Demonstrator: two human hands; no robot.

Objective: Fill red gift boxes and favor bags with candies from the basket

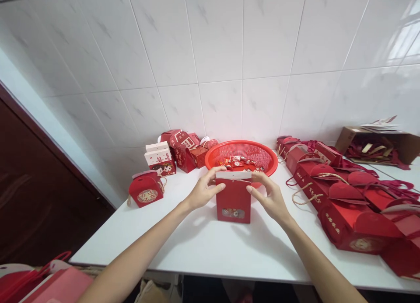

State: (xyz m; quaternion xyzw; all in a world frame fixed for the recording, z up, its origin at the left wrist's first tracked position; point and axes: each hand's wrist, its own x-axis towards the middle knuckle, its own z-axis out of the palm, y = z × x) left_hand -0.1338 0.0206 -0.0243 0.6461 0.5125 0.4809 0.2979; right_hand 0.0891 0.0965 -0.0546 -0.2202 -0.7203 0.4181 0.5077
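Note:
A tall red candy box [233, 196] stands upright near the middle of the white table [183, 242]. Its top edge is white, and a small oval window low on the front shows wrapped pieces inside. My left hand [204, 188] grips the box's upper left side, thumb on the front and fingers behind. On the other side my right hand [268, 196] holds the upper right edge in the same way. The fingers behind the box are partly hidden. Just beyond it sits a red plastic basket [210, 156] with wrapped candies [241, 162] in it.
Rows of red gift boxes [357, 220] with rope handles fill the right side. A cardboard box [398, 145] stands behind them. At left are a small red box [146, 189], a white-topped box [160, 159] and more boxes [185, 148] by the tiled wall [219, 106].

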